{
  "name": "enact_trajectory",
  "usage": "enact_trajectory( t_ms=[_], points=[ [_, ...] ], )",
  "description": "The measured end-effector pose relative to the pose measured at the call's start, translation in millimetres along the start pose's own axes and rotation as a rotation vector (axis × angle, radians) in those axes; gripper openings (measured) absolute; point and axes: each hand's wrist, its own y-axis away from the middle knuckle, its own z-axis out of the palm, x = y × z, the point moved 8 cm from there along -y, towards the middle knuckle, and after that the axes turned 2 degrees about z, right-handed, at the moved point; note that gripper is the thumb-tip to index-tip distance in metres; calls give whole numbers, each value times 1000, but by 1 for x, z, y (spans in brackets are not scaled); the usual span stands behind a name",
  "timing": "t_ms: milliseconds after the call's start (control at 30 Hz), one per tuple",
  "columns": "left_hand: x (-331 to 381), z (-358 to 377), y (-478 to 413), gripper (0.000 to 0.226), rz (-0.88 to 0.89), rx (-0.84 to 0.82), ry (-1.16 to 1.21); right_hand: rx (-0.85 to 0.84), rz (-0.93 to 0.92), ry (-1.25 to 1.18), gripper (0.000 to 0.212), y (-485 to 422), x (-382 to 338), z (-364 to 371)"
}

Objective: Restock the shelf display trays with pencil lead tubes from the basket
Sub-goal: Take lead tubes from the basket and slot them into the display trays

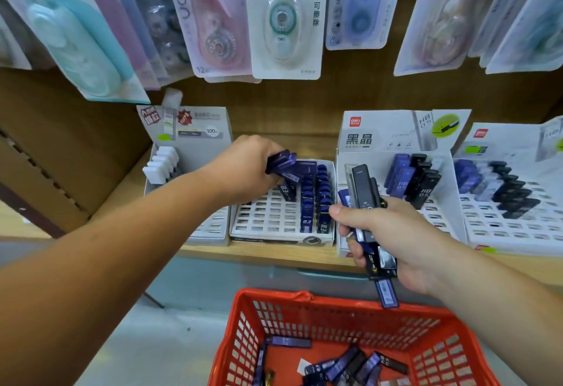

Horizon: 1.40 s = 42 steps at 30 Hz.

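My left hand [243, 166] grips several dark blue lead tubes [286, 161] over the white slotted display tray [268, 218] in the middle of the shelf. That tray holds two rows of blue tubes [316, 199] on its right side. My right hand [384, 233] holds a bundle of black, clear and blue lead tubes [365, 190] upright in front of the neighbouring tray [438, 218]. Below, a red basket [243, 324] contains several loose blue and black tubes [344, 364].
A tray with white tubes [161, 163] stands at the left, and another tray with blue, clear and black tubes [499, 190] at the far right. Carded correction tapes [283, 20] hang above the wooden shelf [259, 253]. A cardboard box [61, 141] stands left.
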Motion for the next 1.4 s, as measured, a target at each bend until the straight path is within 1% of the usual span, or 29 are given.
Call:
enact_trajectory(
  t_ms=[67,200,233,367,467,500,600,633,700,767,800,833,900,967,1033,1067,1167,1267,1333,1400],
  points=[
    [1,1,1,37,-5,-16,1,3,-8,2,22,-1,-1,-2],
    [1,0,1,21,-50,36,202,3,-16,-24,20,-3,-5,-6],
    [2,2,0,20,-58,38,222,-10,-16,-35,19,-3,-6,-6],
    [5,12,-3,20,-49,-21,153,-113,-14,-115,16,-1,-7,0],
    [9,17,-6,24,-43,-28,93,-186,9,-221,30,1,-9,4],
    [8,20,-6,23,-47,-23,91,-204,18,-245,31,2,-10,6],
    [7,20,-1,26,-62,21,150,-225,44,-299,24,4,-12,6],
    [6,18,2,25,-68,54,185,-222,54,-312,23,5,-12,6],
    [6,7,12,17,-85,177,265,-220,63,-313,21,5,-10,5],
    [7,-1,27,12,-135,286,404,-230,58,-299,21,5,-9,8],
    [8,0,34,12,-174,292,519,-241,52,-287,24,6,-9,10],
    [11,6,40,13,-216,262,652,-250,44,-265,26,6,-9,13],
    [19,23,52,19,-277,168,887,-267,22,-205,22,8,-10,17],
    [24,37,60,27,-294,118,1029,-289,3,-104,18,11,-10,22],
    [25,46,65,34,-290,93,1097,-310,-10,30,15,11,-7,26],
    [24,49,66,31,-281,80,1092,-325,-13,75,15,11,-4,28],
    [15,51,70,14,-276,49,1058,-354,-19,132,22,13,-2,34],
    [-5,49,73,7,-364,86,1148,-299,-32,111,38,10,-6,33],
    [-18,48,78,6,-429,126,1243,-237,-61,61,39,5,-11,29],
    [-26,48,83,11,-454,156,1304,-179,-87,47,39,3,-12,29]
  ],
)
